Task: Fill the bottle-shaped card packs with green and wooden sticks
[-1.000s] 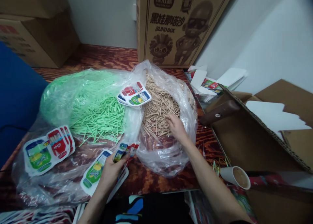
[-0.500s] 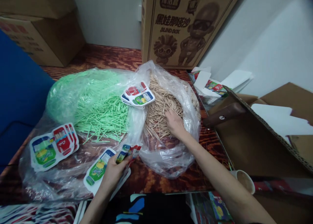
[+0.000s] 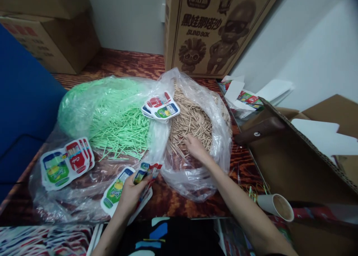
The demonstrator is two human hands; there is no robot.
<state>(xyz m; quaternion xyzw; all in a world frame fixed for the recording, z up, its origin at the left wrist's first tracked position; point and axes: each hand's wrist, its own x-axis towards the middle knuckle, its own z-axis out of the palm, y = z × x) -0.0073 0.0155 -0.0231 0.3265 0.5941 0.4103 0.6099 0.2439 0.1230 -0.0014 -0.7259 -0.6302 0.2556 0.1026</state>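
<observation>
The step in hand looks like gathering brown sticks (image 3: 192,118) with the right hand (image 3: 194,146) while the left hand (image 3: 133,192) keeps hold of a printed card (image 3: 149,171). The right hand is at the near side of the brown heap, its fingertips drawn together against the sticks; whether any are pinched between them I cannot tell. The heap spreads mostly beyond that hand, toward the bench's far edge, inside an open clear bag (image 3: 192,187) beside the right edge of the bench (image 3: 167,207). The left hand is closed on the printed card, which seems bent and stands up from the fingers toward the heap, well apart from the right hand. A flat green-and-white card (image 3: 114,192) lies partly beneath the left hand, close to the bench's near edge. As I judge it, the next move calls for a light pinch that parts a few sticks from the tangle, with the left hand steady. Green sticks (image 3: 123,133) lie left of the brown ones, toward the bench's left edge; a small pile of cards (image 3: 162,106) rests on the plastic between the heaps, and another card stack (image 3: 67,164) lies near the front left corner.
</observation>
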